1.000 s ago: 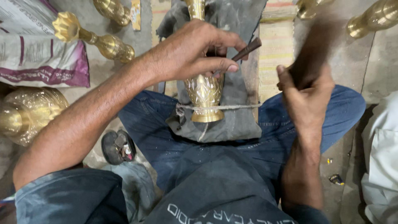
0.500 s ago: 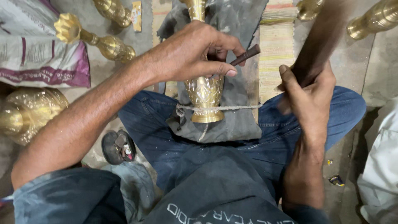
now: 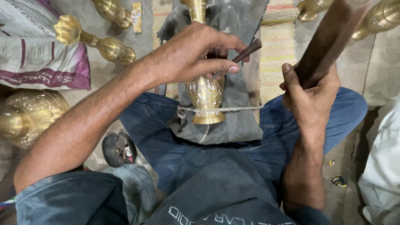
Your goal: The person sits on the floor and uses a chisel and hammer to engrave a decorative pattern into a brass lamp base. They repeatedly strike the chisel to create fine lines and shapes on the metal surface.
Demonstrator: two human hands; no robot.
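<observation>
1. The left hand (image 3: 189, 54) is curled around a thin dark chisel (image 3: 246, 51), thumb and fingers pinched on its shaft; the butt end sticks out past the knuckles, toward the woven mat.
2. The chisel's tip is hidden under the fingers, so I cannot tell whether it touches the metal.
3. The same hand rests on top of a brass vase (image 3: 205, 93), which lies lengthwise across the person's lap with its flared base toward the body and its neck pointing away.
4. The vase lies on a grey cloth (image 3: 233, 125) spread over the blue-jeaned thighs.
5. A pale cord (image 3: 233, 109) runs taut across the vase just above its base, from one thigh to the other.
6. The right hand (image 3: 310, 98) is closed tightly round a thick dark wooden handle (image 3: 329, 39), raised and tilted up toward the far right; its top end is blurred and cut off by the frame.
7. On the concrete floor toward the far left lie two more brass vases (image 3: 106, 46), beside a printed sack (image 3: 37, 54).
8. A large rounded brass vessel (image 3: 25, 114) sits at the left edge of the floor.
9. A striped woven mat (image 3: 277, 37) lies on the floor between the cloth and the raised handle.
10. A dark sandal (image 3: 118, 149) sits on the floor by the left thigh.
</observation>
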